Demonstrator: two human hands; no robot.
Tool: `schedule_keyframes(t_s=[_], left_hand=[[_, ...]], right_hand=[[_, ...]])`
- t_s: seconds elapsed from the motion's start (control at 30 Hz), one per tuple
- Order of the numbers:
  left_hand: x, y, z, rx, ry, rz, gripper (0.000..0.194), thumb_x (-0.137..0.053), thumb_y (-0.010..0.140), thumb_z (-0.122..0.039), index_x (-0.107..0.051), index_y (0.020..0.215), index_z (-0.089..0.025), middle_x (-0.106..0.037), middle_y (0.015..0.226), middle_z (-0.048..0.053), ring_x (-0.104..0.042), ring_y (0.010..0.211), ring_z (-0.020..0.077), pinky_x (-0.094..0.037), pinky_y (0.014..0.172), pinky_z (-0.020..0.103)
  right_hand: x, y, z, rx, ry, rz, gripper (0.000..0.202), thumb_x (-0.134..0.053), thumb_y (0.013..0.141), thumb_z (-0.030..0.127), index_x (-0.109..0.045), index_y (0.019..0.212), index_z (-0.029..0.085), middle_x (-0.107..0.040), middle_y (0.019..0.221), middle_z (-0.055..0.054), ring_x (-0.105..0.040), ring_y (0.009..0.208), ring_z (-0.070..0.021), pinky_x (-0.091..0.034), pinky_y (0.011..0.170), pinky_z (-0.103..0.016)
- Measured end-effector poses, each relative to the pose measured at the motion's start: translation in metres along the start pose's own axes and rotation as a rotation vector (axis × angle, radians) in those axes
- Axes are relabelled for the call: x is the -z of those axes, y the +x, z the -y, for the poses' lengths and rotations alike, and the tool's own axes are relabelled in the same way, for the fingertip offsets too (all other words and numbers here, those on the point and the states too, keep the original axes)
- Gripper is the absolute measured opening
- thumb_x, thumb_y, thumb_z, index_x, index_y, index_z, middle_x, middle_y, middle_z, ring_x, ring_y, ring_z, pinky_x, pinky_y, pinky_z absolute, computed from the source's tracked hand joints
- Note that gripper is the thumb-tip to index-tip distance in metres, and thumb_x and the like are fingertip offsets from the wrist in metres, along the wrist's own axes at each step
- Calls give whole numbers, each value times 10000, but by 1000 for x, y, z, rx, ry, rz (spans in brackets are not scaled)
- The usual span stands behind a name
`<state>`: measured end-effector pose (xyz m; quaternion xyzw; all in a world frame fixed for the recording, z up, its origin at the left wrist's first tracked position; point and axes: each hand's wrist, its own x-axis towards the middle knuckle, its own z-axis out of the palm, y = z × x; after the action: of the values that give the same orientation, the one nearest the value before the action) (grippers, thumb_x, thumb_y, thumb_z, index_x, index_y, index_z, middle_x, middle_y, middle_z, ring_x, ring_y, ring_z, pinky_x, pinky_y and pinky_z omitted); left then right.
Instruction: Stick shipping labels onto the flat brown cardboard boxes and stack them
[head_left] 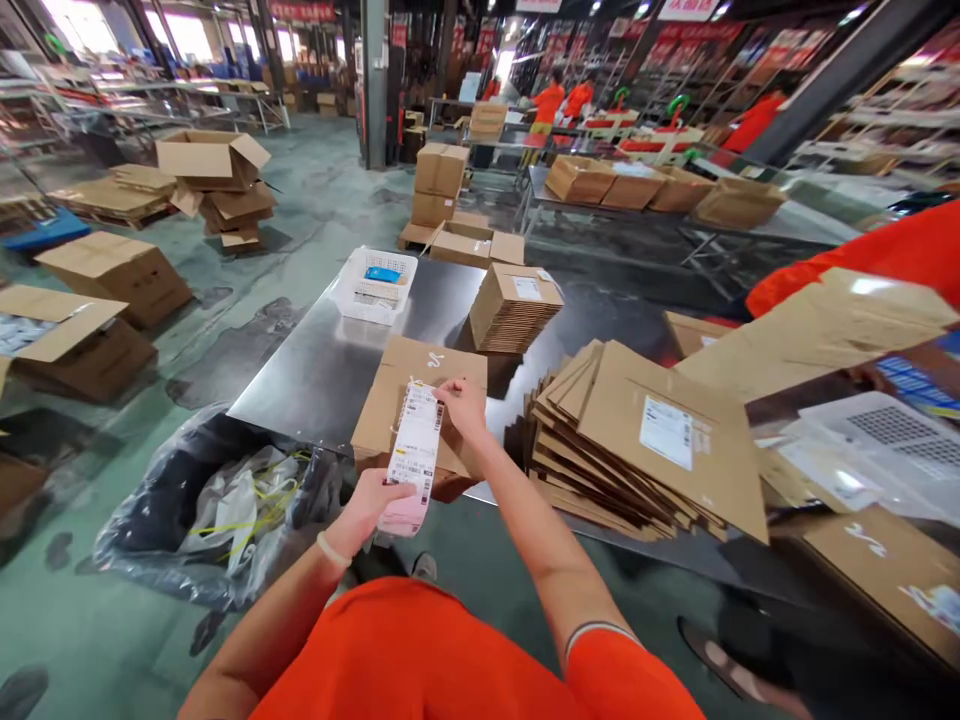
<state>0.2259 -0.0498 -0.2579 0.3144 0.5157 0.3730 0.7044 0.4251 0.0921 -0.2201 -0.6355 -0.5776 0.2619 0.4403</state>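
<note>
Between my two hands stretches a long strip of printed shipping labels [412,440], held over a brown cardboard box [382,400] at the near edge of the metal table. My left hand [376,503] is closed on the strip's lower end, thumb on top. At the upper right corner of the strip, my right hand [463,405] pinches its edge. The box has a white handwritten mark on its top. Right of it lies a leaning stack of flat cardboard mailers [600,420], the top one bearing a white label [666,432]. A neater stack of mailers [514,308] stands behind.
A white plastic basket [373,287] with a blue item sits at the table's far left corner. A lined waste bin [217,510] stands on the floor at left. A co-worker's orange sleeve [862,260] and a large cardboard piece [817,335] are at right. Cartons [120,275] occupy the left floor.
</note>
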Motion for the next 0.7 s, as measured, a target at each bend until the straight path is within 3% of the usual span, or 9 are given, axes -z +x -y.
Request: schedule_keyframes(t_s=[0.13,0.17,0.23,0.33,0.43,0.5,0.57,0.63,0.7], left_hand=[[-11,16,-7,23,-39,-58,557,-1025,421,-477,-837,804,-119,-847,832,114,-766,780,287,-585,816,424],[-11,18,-7,21,-32,-58,572,-1025,424,-491,-830,810,-118,-846,841,120,-771,804,298,-587,841,437],[-6,17,-4,-10,-24,-52,621,-1018,446,-511,-810,883,-122,-850,914,135,-782,887,316,-591,915,464],[11,4,10,-87,25,-122,738,-1007,491,-515,-715,1079,-177,-829,1065,135,-777,1035,331,-587,1016,513],[27,-16,25,-305,308,-330,705,-932,604,-597,-631,1127,-231,-772,1123,107,-734,1147,337,-550,1108,550],[24,-31,27,-464,482,-238,515,-818,760,-609,-657,1086,-244,-761,1106,96,-732,1130,329,-564,1096,522],[2,-44,19,-550,605,54,344,-745,853,-552,-721,1027,-257,-787,1042,88,-755,1060,318,-596,1040,476],[-37,-49,3,-588,662,303,280,-738,875,-499,-778,1025,-266,-817,1030,86,-769,1045,315,-605,1027,453],[-88,-41,-16,-623,623,354,329,-751,884,-486,-795,1115,-257,-820,1139,98,-752,1148,322,-578,1092,456]], right_hand=[[-14,34,-5,-85,-208,78,136,-799,730,157,-672,688,185,-640,980,-59,-611,987,-228,-489,957,-390],[-16,34,-3,-84,-268,62,122,-823,726,158,-713,775,178,-654,1036,-80,-611,1042,-251,-483,983,-407],[-14,29,1,-76,-379,-29,367,-857,723,162,-751,1073,169,-658,1237,-143,-589,1181,-310,-465,1040,-455],[0,-1,-1,-34,-447,-150,623,-783,788,126,-634,1391,180,-608,1443,-195,-570,1277,-348,-457,1077,-494],[25,-67,-30,37,-286,-135,352,-667,897,198,-701,1247,216,-751,1172,-118,-674,1048,-276,-526,967,-415],[51,-126,-64,-45,-121,-215,205,-620,951,366,-740,1053,235,-768,916,-60,-679,803,-228,-550,806,-354],[96,-181,-108,-226,-39,-429,311,-586,933,507,-737,925,235,-723,732,-32,-649,655,-213,-538,709,-337],[160,-219,-153,-411,-44,-703,395,-571,861,597,-707,845,226,-688,646,-39,-641,606,-224,-531,672,-347],[234,-232,-196,-561,-104,-947,424,-552,793,627,-671,790,220,-685,625,-70,-660,618,-247,-537,673,-365]])
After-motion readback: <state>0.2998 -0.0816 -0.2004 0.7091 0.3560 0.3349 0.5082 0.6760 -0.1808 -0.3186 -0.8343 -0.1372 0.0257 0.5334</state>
